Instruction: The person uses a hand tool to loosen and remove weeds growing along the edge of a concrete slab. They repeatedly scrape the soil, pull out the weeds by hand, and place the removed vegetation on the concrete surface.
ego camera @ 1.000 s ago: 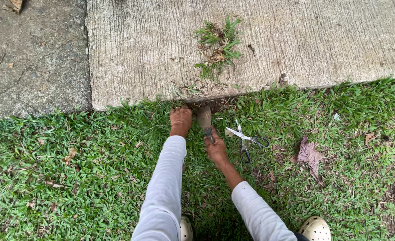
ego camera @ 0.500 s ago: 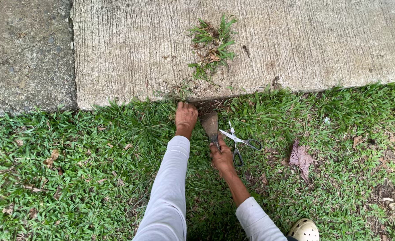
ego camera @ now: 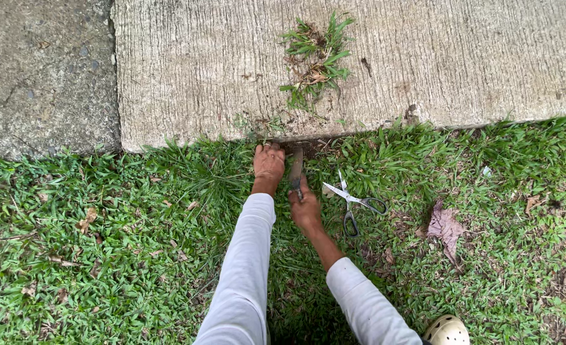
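My left hand (ego camera: 269, 163) presses fingers-down into the grass at the edge of the concrete slab (ego camera: 423, 70), closed around a tuft of grass. My right hand (ego camera: 306, 207) grips the handle of a small rusty trowel (ego camera: 296, 170), whose blade points into the dark gap of soil between grass and slab. Open scissors (ego camera: 352, 203) with dark handles lie on the grass just right of my right hand. A pile of pulled weeds (ego camera: 315, 61) rests on the slab, beyond my hands.
A rougher, darker concrete slab (ego camera: 40, 76) lies at the left, split off by a seam. A dry brown leaf (ego camera: 446, 228) lies on the lawn at the right. A pale perforated shoe (ego camera: 446, 331) shows at the bottom right.
The view has shifted a little. My hands stay at the slab's edge, the left one reaching slightly further into the grass by the gap. Scissors and weed pile have not moved.
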